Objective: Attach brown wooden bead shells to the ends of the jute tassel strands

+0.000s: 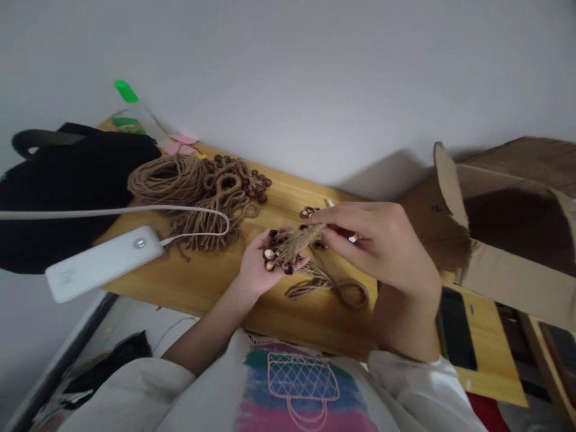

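My left hand (257, 265) is palm up, fingers curled under a bundle of brown jute twine (292, 241) with dark and pale-faced beads at its ends. From the right, my right hand (380, 237) pinches the bundle's pale end between thumb and fingertips. Below my hands, a looped piece of jute twine (353, 293) lies on the wooden table. A few more beads (308, 212) lie just beyond my fingers, partly covered by them. The exact knotting of the bundle is too small to tell.
A coil of jute twine (164, 178), knotted twine with tassels (225, 189) and brown beads (258, 186) lie at the left. Nearer are a white power bank (105, 262), its cable, and a black bag (67, 192). An open cardboard box (517, 270) and a dark phone (456, 327) are right.
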